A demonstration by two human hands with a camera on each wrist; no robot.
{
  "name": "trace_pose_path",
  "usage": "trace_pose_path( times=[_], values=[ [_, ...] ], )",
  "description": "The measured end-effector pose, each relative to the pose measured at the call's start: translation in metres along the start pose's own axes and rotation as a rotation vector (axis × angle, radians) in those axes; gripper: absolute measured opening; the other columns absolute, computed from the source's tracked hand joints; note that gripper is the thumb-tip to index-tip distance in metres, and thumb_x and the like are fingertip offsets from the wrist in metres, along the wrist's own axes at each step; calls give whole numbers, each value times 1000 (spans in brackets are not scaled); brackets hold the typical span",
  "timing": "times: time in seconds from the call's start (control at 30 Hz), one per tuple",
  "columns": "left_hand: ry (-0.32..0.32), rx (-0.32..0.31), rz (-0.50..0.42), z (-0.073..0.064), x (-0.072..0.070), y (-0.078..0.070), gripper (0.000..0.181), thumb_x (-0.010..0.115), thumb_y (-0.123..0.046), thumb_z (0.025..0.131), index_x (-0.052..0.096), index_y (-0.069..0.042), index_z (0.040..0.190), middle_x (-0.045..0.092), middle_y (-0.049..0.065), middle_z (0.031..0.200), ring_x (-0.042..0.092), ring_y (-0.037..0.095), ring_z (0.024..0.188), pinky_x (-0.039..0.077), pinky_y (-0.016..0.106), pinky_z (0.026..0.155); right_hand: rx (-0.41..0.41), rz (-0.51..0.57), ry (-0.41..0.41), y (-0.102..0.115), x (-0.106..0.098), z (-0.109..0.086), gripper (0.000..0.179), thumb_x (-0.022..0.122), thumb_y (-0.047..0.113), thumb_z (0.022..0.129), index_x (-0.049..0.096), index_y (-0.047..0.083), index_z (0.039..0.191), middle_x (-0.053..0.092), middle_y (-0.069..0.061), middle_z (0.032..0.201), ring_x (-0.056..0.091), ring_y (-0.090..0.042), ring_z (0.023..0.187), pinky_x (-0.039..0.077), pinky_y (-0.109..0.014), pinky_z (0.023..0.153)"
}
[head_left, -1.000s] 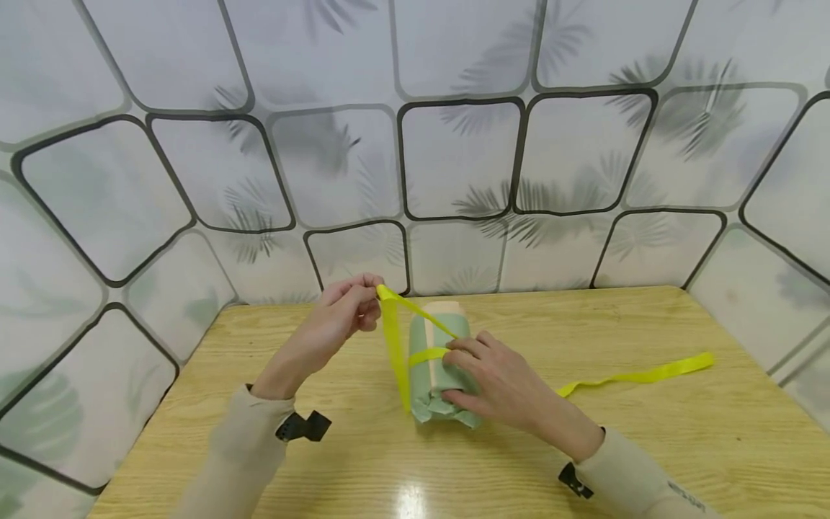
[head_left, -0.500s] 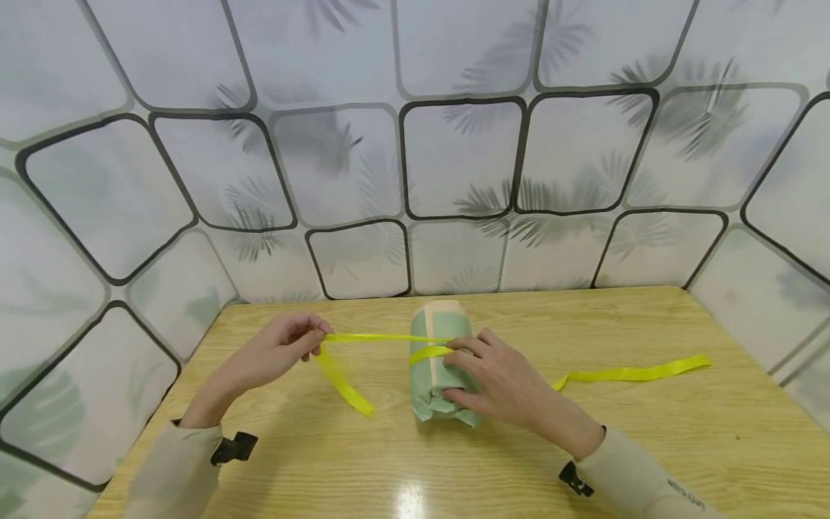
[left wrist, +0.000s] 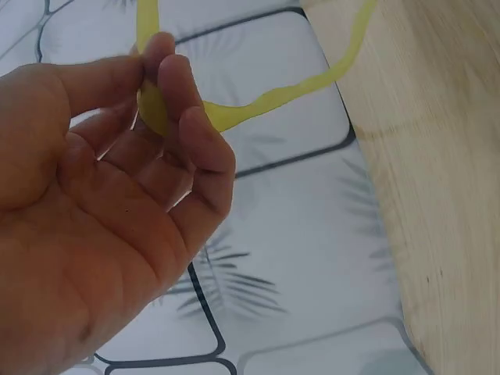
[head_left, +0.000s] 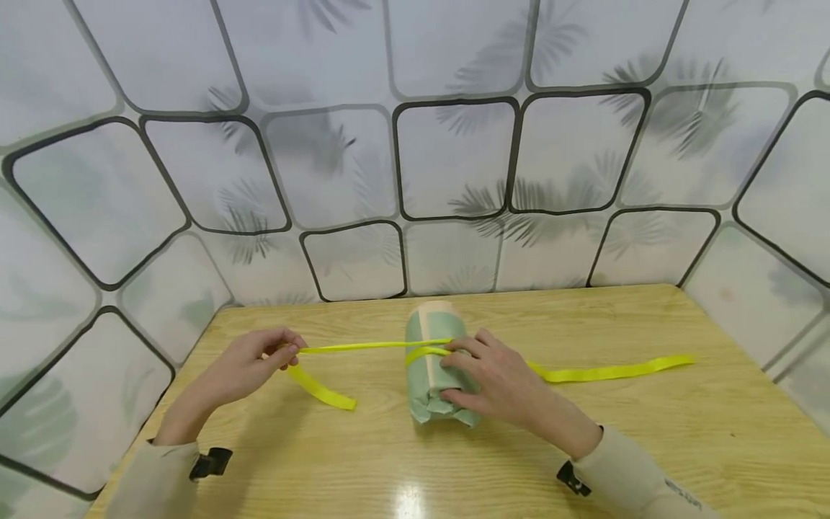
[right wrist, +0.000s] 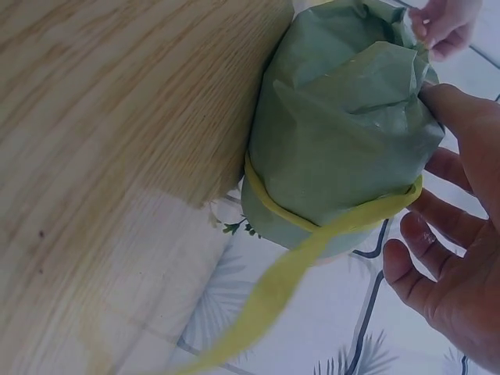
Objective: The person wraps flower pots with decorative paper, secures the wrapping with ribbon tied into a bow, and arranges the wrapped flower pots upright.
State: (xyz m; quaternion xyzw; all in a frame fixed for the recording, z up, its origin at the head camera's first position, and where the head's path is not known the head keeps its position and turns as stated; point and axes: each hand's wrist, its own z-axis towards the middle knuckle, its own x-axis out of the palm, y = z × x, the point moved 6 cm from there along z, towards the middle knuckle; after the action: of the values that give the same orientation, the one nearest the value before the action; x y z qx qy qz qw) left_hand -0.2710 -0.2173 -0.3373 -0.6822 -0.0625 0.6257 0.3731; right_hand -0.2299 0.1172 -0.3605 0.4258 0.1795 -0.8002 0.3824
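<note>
A roll-shaped parcel (head_left: 418,389) in green paper with a cream strip lies on the table, crumpled end toward me. Yellow ribbon (head_left: 363,347) is wound round its middle. My left hand (head_left: 249,364) pinches the ribbon between thumb and fingers, left of the parcel; the stretch to the parcel is taut, and a short tail hangs below. My right hand (head_left: 499,375) holds the parcel from the right, fingertips over the ribbon on top, thumb at the near end. In the right wrist view, the ribbon (right wrist: 273,289) passes round the parcel's side and trails away.
The other ribbon end (head_left: 616,372) stretches rightward over the wooden table (head_left: 363,461). A patterned wall covering (head_left: 460,162) rises behind the table and along both sides.
My left hand has moved left and down from beside the parcel, drawing the ribbon out straight. The right hand stays on the parcel. The right ribbon end has shifted slightly left.
</note>
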Motion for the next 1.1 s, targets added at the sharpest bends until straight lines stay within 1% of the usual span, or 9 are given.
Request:
trace_pose_path(
  times=[0.17,0.3,0.47,0.53,0.6,0.73,0.83,0.93,1.1],
  values=[
    [-45,0,107,-10,-5,14,26,66,-19,101,66,-9,125,73,5,107,66,13,89,53,26,68,12,10,18,1,-1,1,42,89,43,77,73,19,107,71,-1,116,58,-15,93,55,-28,73],
    [-108,-8,217,-12,-8,25,26,69,-7,97,68,-2,122,73,13,111,70,25,93,57,35,71,25,49,52,0,-2,1,44,87,46,78,73,18,110,70,-2,119,58,-15,96,55,-28,76],
    [23,-85,288,-6,3,26,40,64,-1,95,60,5,134,61,31,130,65,44,108,57,53,85,72,147,89,-3,-2,1,40,80,42,88,73,15,117,71,-2,124,60,-15,104,58,-32,80],
    [46,-90,291,2,11,13,41,64,-2,96,58,5,135,59,31,133,66,43,107,57,52,86,82,174,87,-3,-3,0,36,77,36,92,72,14,120,71,-2,124,61,-15,105,58,-32,81],
    [0,-35,272,14,21,-11,35,64,-7,98,63,1,132,65,24,130,69,37,104,58,49,85,76,191,69,-4,-3,0,31,74,27,95,71,11,122,73,-1,121,60,-14,101,57,-29,77],
    [-120,176,133,41,51,-70,24,66,-14,100,69,-7,123,72,10,120,72,24,99,60,38,79,38,201,0,-6,-4,-1,27,71,6,92,70,7,119,75,-2,111,61,-13,91,55,-24,70],
    [-157,343,101,57,77,-105,24,69,-20,99,70,-9,121,72,6,118,70,22,104,60,37,83,12,191,-39,-8,-5,-1,30,72,-2,87,71,5,116,76,-4,106,62,-14,88,55,-23,69],
    [-162,433,145,69,97,-121,28,72,-23,98,71,-10,122,72,3,118,68,20,107,58,37,88,-5,181,-48,-9,-5,0,28,75,-4,86,72,4,113,76,-6,107,65,-17,89,57,-25,72],
    [-168,434,203,76,111,-126,23,73,-24,96,75,-14,117,73,-1,110,66,16,97,57,31,81,-6,204,-51,-10,-5,1,22,78,-4,85,75,2,106,75,-9,108,70,-21,96,61,-28,78]
  ],
)
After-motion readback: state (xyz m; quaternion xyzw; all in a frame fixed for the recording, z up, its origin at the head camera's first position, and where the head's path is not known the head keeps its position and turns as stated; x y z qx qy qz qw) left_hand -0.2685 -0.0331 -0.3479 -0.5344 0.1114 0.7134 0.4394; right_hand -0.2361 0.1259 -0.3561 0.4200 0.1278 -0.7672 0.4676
